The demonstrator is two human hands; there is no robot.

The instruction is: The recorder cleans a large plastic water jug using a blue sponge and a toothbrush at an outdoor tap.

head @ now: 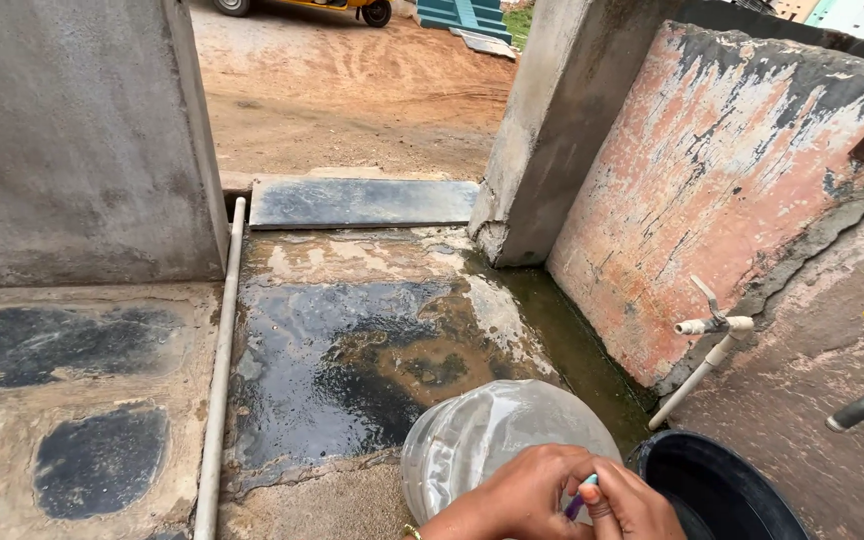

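So we're over the wet concrete floor [352,350], with a black bucket [717,490] at bottom right under the white tap [714,324]. Our left hand [517,500] is clamped on a clear plastic jar [492,430] beside the bucket, and our right hand [632,508] pinches a small blue-purple thing [582,497] on it.

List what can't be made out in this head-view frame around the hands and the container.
- Clear plastic container: its mouth is hidden behind both hands.
- Small blue-purple item: mostly covered by the fingers of the left hand and right hand; kind unclear.
- Black bucket: cut off by the bottom edge; contents too dark to tell.
- Tap: flow not discernible.
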